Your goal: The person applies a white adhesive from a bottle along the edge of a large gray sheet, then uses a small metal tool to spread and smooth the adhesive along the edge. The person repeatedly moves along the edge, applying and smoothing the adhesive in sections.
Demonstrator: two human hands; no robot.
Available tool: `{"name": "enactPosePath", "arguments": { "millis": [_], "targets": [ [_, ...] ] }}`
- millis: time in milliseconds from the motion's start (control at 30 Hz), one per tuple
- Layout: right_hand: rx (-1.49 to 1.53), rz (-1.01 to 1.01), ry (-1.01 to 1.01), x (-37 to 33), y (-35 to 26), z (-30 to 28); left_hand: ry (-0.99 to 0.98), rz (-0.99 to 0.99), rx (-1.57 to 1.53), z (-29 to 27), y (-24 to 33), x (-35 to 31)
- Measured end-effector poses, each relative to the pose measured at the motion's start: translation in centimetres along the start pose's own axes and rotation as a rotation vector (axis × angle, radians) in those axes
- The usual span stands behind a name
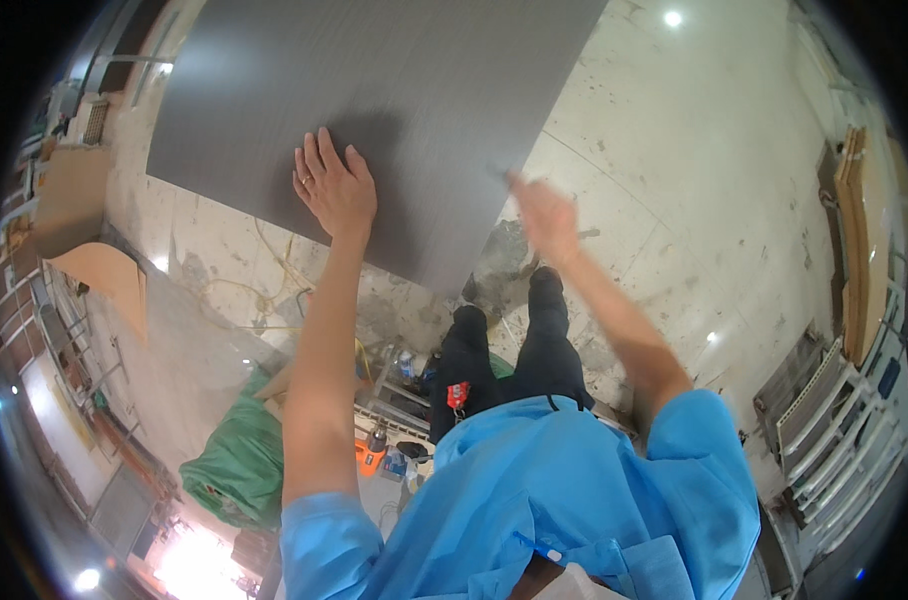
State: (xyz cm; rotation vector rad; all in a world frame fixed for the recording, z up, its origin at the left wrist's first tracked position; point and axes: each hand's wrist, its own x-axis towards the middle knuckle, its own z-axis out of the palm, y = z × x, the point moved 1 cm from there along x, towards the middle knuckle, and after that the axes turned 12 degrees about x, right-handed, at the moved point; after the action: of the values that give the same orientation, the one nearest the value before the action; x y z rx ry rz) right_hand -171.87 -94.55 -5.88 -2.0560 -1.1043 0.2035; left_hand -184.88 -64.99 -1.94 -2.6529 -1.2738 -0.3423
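A large dark grey board [414, 90] with a faint wood grain lies in front of me and runs out of the top of the view. My left hand [336, 190] rests palm down on it near its close edge, fingers spread, a ring on one of them. At the board's right edge is my right hand [546, 215], blurred and curled closed. Something small and dark shows at its fingertips, too smeared to name. Whether that hand touches the board I cannot tell.
An orange heat-gun-like tool [371, 455] sits among small items beside me, left of my legs. A green cloth bundle [239, 460] lies at lower left, near a curved tan sheet [109, 275]. Along the right stand tan boards [854, 240] and white metal frames [839, 460].
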Motion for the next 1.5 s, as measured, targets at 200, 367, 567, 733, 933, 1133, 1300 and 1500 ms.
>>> {"name": "enactPosePath", "arguments": {
  "millis": [200,367,567,733,933,1133,1300,1500],
  "targets": [
    [0.357,-0.402,-0.130,-11.0,-11.1,4.1,-0.053,0.013,-0.049,-0.5,0.1,0.1],
    [0.169,-0.115,0.046,-2.5,-5.2,-0.8,-0.059,0.036,-0.012,-1.1,0.1,0.3],
    [0.300,0.159,0.623,21.7,14.9,-11.1,-0.089,0.064,-0.027,-1.8,0.2,0.9],
    [0.147,0.137,0.760,37.6,26.9,-18.2,-0.162,0.052,-0.032,-2.5,0.5,1.2],
    [0.001,0.134,0.647,44.1,32.8,-21.5,-0.144,0.064,-0.070,-2.4,0.5,1.3],
    [0.008,0.061,0.480,40.0,31.8,-20.3,-0.175,0.048,-0.035,-1.9,0.2,0.9],
    [0.006,0.003,0.300,31.6,24.1,-17.1,-0.150,0.084,0.031,-1.6,0.3,0.8],
    [0.092,-0.065,0.314,19.4,12.9,-10.6,-0.085,0.109,0.028,-1.0,0.1,0.7]
  ]
}}
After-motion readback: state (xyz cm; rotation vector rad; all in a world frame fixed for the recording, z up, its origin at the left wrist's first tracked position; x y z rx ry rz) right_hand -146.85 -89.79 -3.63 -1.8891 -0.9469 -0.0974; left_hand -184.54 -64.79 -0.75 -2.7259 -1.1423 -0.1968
